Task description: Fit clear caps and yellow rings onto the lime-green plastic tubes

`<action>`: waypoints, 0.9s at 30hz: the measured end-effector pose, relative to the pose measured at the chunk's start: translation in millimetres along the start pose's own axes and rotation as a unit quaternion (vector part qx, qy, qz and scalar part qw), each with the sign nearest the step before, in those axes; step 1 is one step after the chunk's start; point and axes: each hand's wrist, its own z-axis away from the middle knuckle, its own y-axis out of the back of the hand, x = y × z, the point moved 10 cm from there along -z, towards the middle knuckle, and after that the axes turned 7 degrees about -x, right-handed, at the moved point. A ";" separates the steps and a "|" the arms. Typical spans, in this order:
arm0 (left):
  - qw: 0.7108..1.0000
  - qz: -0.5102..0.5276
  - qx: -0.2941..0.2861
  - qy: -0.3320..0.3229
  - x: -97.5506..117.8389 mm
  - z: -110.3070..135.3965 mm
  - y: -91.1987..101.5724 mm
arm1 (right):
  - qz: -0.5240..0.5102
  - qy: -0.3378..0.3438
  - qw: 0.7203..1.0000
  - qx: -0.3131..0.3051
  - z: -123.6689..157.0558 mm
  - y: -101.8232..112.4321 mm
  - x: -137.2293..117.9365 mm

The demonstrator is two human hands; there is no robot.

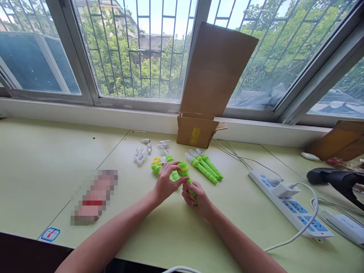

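Observation:
Near the table's middle, I hold a green ribbed plastic handle [184, 171] upright at a tilt. My right hand [199, 199] is wrapped round its lower part. At its wide upper end, the thumb and fingers of my left hand [167, 179] are closed on the rim, where a yellow ring shows. Partly hidden behind my left hand lie more green handles [155, 168], with loose yellow rings [156, 162] beside them. Clear plastic caps [140, 154] and small white-ended pieces [145, 140] are scattered farther back. To the right, three green handles with clear tips [207, 167] lie side by side.
A cardboard box [196, 131] stands against the sill, its tall flap against the window. At right are a white power strip [290, 206] with plugs and cables, and a black object [335, 184]. A pixelated patch [95, 197] covers something at left.

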 end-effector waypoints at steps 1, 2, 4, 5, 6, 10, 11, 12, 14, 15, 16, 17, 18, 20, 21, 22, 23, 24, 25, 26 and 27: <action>1.000 0.008 0.001 0.005 -2.1 0.3 -0.5 | 0.000 0.000 1.000 -0.002 -0.5 0.0 0.1; 1.000 0.017 0.003 0.012 -5.0 0.8 -1.0 | 0.006 -0.001 1.000 -0.001 -1.0 0.2 0.2; 0.999 0.036 0.012 0.027 -11.8 2.4 -1.2 | 0.042 -0.001 0.999 0.012 -1.6 2.5 -0.5; 0.998 0.043 0.018 0.035 -15.1 3.4 -1.0 | 0.077 0.005 0.997 0.026 -1.6 4.6 -2.8; 0.998 0.046 0.022 0.041 -18.1 4.2 -0.7 | 0.124 0.022 0.991 0.047 -0.9 7.2 -7.8; 0.998 0.023 0.029 0.047 -20.3 6.0 1.5 | 0.338 0.138 0.919 0.150 10.4 10.6 -42.1; 0.999 0.008 0.027 0.043 -18.4 6.0 2.0 | 0.374 0.152 0.900 0.164 12.6 9.4 -46.5; 0.999 -0.008 0.025 0.038 -15.8 5.9 2.3 | 0.399 0.154 0.888 0.170 13.6 8.5 -48.1; 0.999 -0.038 0.017 0.027 -10.8 5.8 1.9 | 0.423 0.143 0.878 0.173 13.2 8.6 -46.6; 0.998 -0.048 0.014 0.023 -9.1 5.8 1.3 | 0.422 0.137 0.879 0.173 12.8 9.6 -45.1; 0.998 -0.055 0.010 0.020 -7.9 5.8 0.6 | 0.415 0.133 0.883 0.174 12.3 10.9 -43.3; 0.998 -0.057 0.006 0.018 -7.3 5.8 -0.3 | 0.402 0.131 0.890 0.174 11.9 12.4 -41.6; 0.998 -0.057 0.002 0.017 -7.0 5.7 -1.3 | 0.385 0.130 0.897 0.174 11.4 13.8 -39.8; 0.998 -0.054 -0.007 0.014 -6.4 5.2 -3.0 | 0.348 0.131 0.913 0.168 10.0 15.9 -36.0; 0.999 -0.052 -0.010 0.012 -5.9 4.8 -3.6 | 0.329 0.128 0.922 0.161 8.8 16.3 -33.4; 0.999 -0.050 -0.013 0.009 -5.2 4.4 -4.0 | 0.308 0.123 0.931 0.151 7.3 16.2 -30.4; 0.999 -0.049 -0.015 0.007 -4.4 4.0 -4.0 | 0.287 0.116 0.941 0.139 5.7 15.6 -27.2; 0.999 -0.047 -0.016 0.004 -3.5 3.6 -3.8 | 0.267 0.108 0.949 0.126 4.3 14.6 -24.1; 0.999 -0.046 -0.017 0.002 -2.8 3.3 -3.7 | 0.247 0.100 0.957 0.114 3.2 13.3 -21.4; 0.999 -0.045 -0.016 0.000 -2.2 3.1 -3.3 | 0.229 0.093 0.963 0.105 2.5 12.0 -19.4; 0.999 -0.045 -0.015 -0.002 -1.9 3.0 -3.0 | 0.212 0.087 0.968 0.098 2.1 10.7 -17.9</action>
